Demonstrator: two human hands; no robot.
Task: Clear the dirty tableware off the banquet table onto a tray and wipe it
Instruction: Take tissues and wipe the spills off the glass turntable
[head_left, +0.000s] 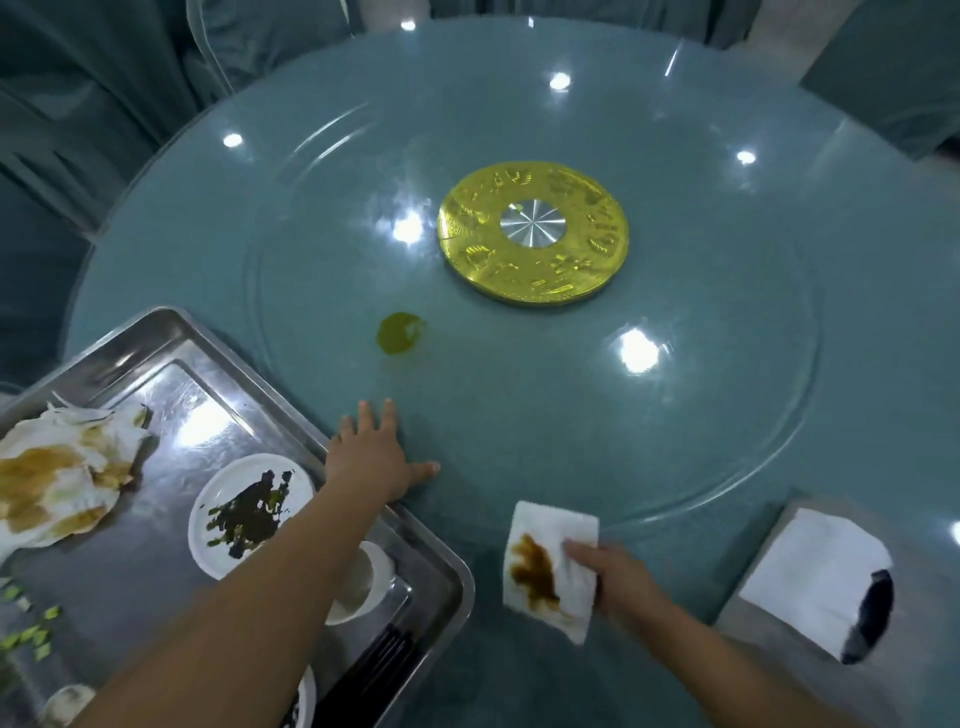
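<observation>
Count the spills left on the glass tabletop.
1. A green spill lies on the glass turntable, between the gold hub and the left hand. The arms may hide more near the table's edge.

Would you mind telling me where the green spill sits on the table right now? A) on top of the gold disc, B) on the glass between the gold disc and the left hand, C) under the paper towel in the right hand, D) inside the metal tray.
B: the green spill lies on bare glass, nearer the person than the gold disc and beyond the flat left hand.
</observation>
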